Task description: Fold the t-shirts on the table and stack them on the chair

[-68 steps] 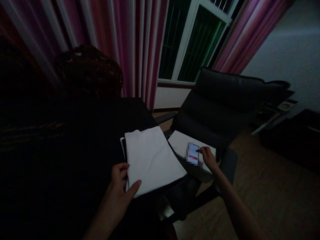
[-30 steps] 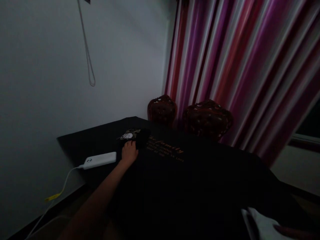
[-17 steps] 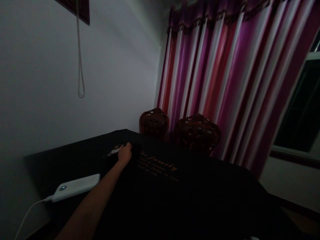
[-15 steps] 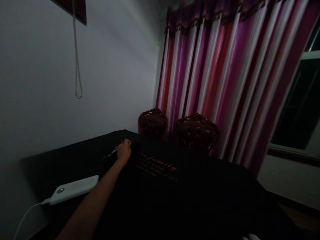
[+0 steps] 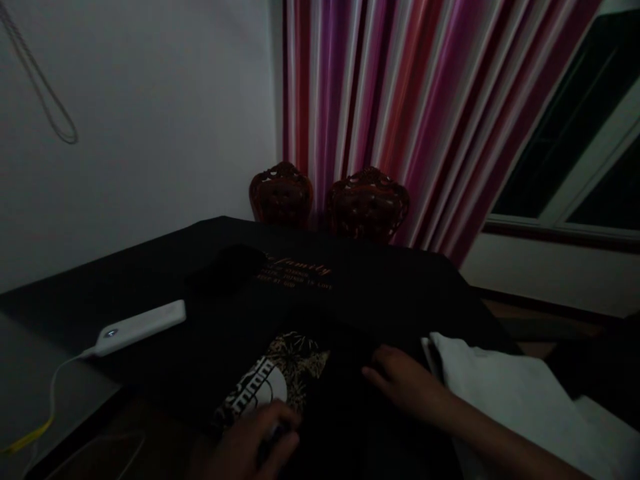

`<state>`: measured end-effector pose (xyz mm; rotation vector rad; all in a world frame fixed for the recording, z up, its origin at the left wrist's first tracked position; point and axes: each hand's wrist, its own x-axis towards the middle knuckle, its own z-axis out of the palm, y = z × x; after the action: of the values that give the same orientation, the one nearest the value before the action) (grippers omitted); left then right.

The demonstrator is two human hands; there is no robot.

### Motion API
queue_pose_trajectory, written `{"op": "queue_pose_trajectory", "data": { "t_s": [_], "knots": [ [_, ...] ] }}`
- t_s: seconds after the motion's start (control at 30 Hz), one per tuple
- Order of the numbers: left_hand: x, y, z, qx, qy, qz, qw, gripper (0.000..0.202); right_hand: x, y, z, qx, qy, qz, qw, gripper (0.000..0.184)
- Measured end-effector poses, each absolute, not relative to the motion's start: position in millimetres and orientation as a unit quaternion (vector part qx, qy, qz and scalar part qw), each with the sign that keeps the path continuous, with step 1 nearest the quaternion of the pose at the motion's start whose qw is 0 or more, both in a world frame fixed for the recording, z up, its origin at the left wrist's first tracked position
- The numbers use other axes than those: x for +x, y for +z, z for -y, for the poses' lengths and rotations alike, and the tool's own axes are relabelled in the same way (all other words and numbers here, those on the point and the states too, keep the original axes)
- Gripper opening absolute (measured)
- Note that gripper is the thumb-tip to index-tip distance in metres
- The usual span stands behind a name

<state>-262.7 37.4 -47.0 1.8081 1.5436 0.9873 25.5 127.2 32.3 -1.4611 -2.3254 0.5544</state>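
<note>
Currently on view, item by item:

1. Black printed garment (image 5: 280,373): lies on the near part of the table (image 5: 150,267), which is draped in a dark cloth with faint lettering (image 5: 295,273). Its pale graphic print faces up. It looks loosely laid out, not folded; edges are lost in the dim light.

2. Left hand (image 5: 250,443): at the near edge of the garment, just below the print. Fingers are curled and appear to pinch the fabric, though blur and darkness leave it unclear whether the grip is truly closed on cloth.

3. Right hand (image 5: 400,380): rests flat on the garment's right part, fingers spread and pointing left, holding nothing, pressing or smoothing at most.

4. Folded white garment (image 5: 500,393): just right of the right hand, partly under the forearm; already neatly folded.

5. White power bank (image 5: 140,327): left side of the table, well apart from the hands, its cable (image 5: 50,393) trailing off the edge.

6. Two carved dark-red chair backs (image 5: 330,197): behind the table, before a striped curtain (image 5: 400,100).

Progress, as judged: one piece folded, the black one laid out, its folding not yet begun.
</note>
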Motion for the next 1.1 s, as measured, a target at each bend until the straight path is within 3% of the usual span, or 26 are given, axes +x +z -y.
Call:
{"op": "queue_pose_trajectory", "data": {
  "t_s": [0.17, 0.33, 0.43, 0.5, 0.6, 0.67, 0.8, 0.93, 1.1],
  "knots": [
    [-306.0, -34.1, -99.6, 0.648, 0.360, -0.655, 0.145, 0.040, 17.5, 41.5, -121.4, -0.511, 0.176, 0.820, 0.191, 0.028],
    [-307.6, -36.2, -136.3, 0.705, 0.310, -0.632, 0.085, 0.021, 5.5, 60.7, -112.6, -0.472, 0.155, 0.837, 0.230, 0.028],
    [-304.4, -22.6, -129.9, 0.703, 0.328, -0.626, 0.082, 0.022, -3.3, 73.1, -97.5, -0.434, 0.146, 0.854, 0.247, 0.025],
    [-298.4, -8.3, -117.9, 0.673, 0.369, -0.632, 0.109, 0.028, -11.6, 74.7, -82.5, -0.376, 0.144, 0.883, 0.242, 0.024],
    [-276.9, 7.9, -93.3, 0.643, 0.404, -0.590, 0.273, 0.051, -27.0, 63.6, -60.7, -0.282, 0.117, 0.934, 0.187, 0.027],
    [-258.1, 8.5, -77.1, 0.652, 0.382, -0.556, 0.346, 0.056, -36.2, 52.1, -51.5, -0.270, 0.097, 0.946, 0.154, 0.027],
    [-231.2, -8.3, -55.8, 0.649, 0.397, -0.565, 0.319, 0.046, -44.5, 42.5, -50.5, -0.355, 0.171, 0.896, 0.203, 0.028],
    [-219.8, -18.3, -45.9, 0.648, 0.456, -0.482, 0.374, 0.043, -46.1, 53.0, -64.2, -0.453, 0.269, 0.815, 0.242, 0.031],
    [-213.8, -17.0, -39.3, 0.672, 0.444, -0.472, 0.358, 0.042, -49.2, 63.2, -81.1, -0.391, 0.329, 0.821, 0.256, 0.026]
  ]
}}
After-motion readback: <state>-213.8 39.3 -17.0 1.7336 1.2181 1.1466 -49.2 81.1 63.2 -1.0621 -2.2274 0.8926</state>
